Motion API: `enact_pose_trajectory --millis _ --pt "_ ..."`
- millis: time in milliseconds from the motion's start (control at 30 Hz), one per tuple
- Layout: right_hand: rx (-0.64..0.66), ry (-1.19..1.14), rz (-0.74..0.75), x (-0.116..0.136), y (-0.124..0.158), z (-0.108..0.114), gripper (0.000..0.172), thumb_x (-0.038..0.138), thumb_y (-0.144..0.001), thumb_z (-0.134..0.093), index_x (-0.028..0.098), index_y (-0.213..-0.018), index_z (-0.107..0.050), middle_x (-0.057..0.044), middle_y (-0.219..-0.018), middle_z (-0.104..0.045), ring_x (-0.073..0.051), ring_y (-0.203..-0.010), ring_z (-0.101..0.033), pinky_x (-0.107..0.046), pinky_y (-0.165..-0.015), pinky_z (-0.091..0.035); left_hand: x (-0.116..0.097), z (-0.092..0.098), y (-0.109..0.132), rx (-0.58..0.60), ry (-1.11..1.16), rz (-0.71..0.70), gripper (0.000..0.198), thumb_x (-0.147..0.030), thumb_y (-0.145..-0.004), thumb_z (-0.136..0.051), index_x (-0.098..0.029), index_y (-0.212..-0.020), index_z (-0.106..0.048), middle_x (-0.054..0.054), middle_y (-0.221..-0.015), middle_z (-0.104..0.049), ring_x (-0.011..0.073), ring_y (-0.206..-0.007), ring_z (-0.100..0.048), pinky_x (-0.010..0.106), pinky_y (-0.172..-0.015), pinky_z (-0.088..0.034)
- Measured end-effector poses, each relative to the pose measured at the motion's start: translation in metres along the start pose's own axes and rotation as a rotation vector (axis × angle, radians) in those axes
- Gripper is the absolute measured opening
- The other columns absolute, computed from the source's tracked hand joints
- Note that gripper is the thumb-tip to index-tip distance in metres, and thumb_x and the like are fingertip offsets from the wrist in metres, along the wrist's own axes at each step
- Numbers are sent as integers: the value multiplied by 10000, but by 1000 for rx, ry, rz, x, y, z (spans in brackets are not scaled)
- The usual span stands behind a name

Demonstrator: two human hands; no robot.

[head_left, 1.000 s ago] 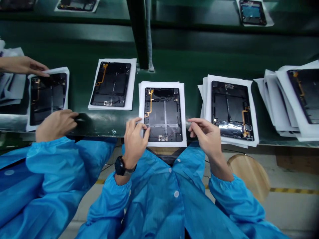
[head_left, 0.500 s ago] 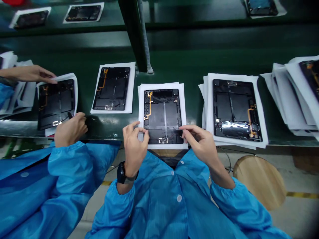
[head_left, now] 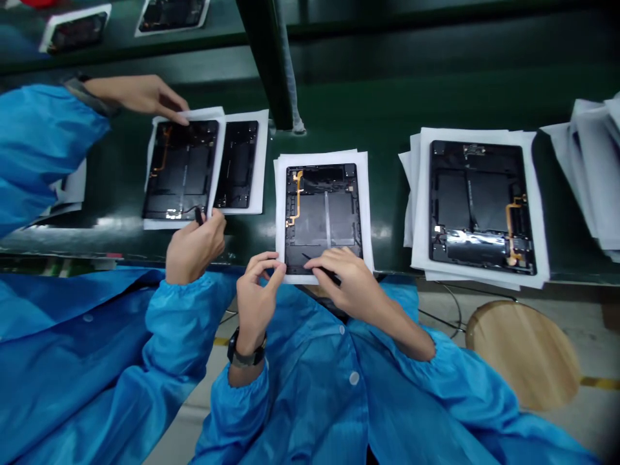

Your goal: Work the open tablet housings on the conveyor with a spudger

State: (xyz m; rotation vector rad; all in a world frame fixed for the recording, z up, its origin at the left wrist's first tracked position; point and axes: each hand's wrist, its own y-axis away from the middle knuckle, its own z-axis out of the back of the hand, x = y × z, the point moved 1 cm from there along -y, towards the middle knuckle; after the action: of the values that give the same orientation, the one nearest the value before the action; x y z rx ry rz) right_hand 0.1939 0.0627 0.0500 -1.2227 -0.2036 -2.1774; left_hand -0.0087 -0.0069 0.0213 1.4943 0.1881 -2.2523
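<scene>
The bench [head_left: 349,110] gives you little margin: the paper [head_left: 365,213] under your work reaches its front edge, so a downward push there could tip or drag the sheets. Your panel [head_left: 314,223] lies flat on that paper, straight in front of you, and loose sheets could let it slide if you press sideways. Your right hand [head_left: 351,284] is closed around a thin dark tool and covers the panel's lower right, so you might hit a part you can't see. Your left hand [head_left: 256,290] is curled at the lower left corner, thumb and forefinger nearly meeting; I can't tell whether they pinch the edge or only rest there. A weak hold would let the panel turn. The tool [head_left: 333,276] points over the lower part; a slip could scratch it. The orange cable [head_left: 298,200] looks easy to snag if your stroke runs long.
</scene>
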Motion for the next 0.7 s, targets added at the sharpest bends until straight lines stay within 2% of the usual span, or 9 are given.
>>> enact_pose_trajectory --millis 133,267,500,700 --pt "39 145 57 1 -16 -26 154 202 -1050 -598 183 -1077 -748 -79 -964 -767 -244 -896 -617 -382 -804 -402 2 0 2 25 118 39 167 -378 -930 -755 -212 -918 -764 94 -1310 -720 250 -1189 -693 346 -949 -561" --pt "64 236 86 -1 -25 -40 178 200 -1052 -596 154 -969 -747 -94 -907 -736 -244 -868 -568 -374 -779 -362 3 -3 4 28 229 74 156 -371 -918 -787 -216 -917 -793 84 -1337 -722 261 -1261 -675 369 -1047 -543" --pt "60 170 84 -3 -28 -41 175 194 -1047 -596 163 -927 -720 -65 -837 -692 -223 -827 -525 -353 -779 -341 5 2 4 27 270 62 143 -368 -923 -791 -228 -931 -816 71 -1299 -744 259 -1229 -691 354 -1010 -557" --pt "49 133 79 -2 -29 -40 175 185 -1044 -605 168 -913 -719 -52 -820 -682 -214 -811 -521 -347 -775 -331 -4 9 4 6 77 16 142 -371 -942 -759 -251 -891 -815 42 -1255 -752 282 -1213 -690 386 -1008 -555"
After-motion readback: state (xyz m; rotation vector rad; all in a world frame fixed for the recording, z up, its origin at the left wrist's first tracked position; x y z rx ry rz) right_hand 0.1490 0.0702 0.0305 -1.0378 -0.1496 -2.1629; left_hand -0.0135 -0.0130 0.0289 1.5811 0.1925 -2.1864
